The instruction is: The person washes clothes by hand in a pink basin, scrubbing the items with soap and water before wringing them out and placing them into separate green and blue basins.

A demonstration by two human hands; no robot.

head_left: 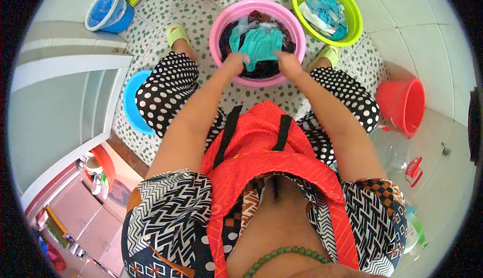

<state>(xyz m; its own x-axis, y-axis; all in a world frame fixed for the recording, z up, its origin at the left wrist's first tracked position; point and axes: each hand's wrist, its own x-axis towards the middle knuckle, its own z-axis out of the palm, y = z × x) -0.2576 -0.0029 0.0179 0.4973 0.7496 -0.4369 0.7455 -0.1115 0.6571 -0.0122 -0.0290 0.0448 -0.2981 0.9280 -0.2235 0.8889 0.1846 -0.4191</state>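
A pink plastic basin (216, 40) stands on the floor between my feet, with dark wet clothes and some water in it. Over it a teal cloth (264, 44) is spread between my hands. My left hand (234, 63) grips the cloth at its lower left edge, above the basin's near rim. At the cloth's right edge, my right hand (288, 63) is closed on it, slightly blurred. Part of the cloth rests on the dark clothes (260, 69).
A lime-green basin (356, 21) with teal and white cloths stands at the upper right. A red bucket (396, 100) and a clear plastic bottle (390, 147) are at the right. A blue basin (132, 104), a lined blue bin (124, 19) and a door frame (120, 70) are at the left.
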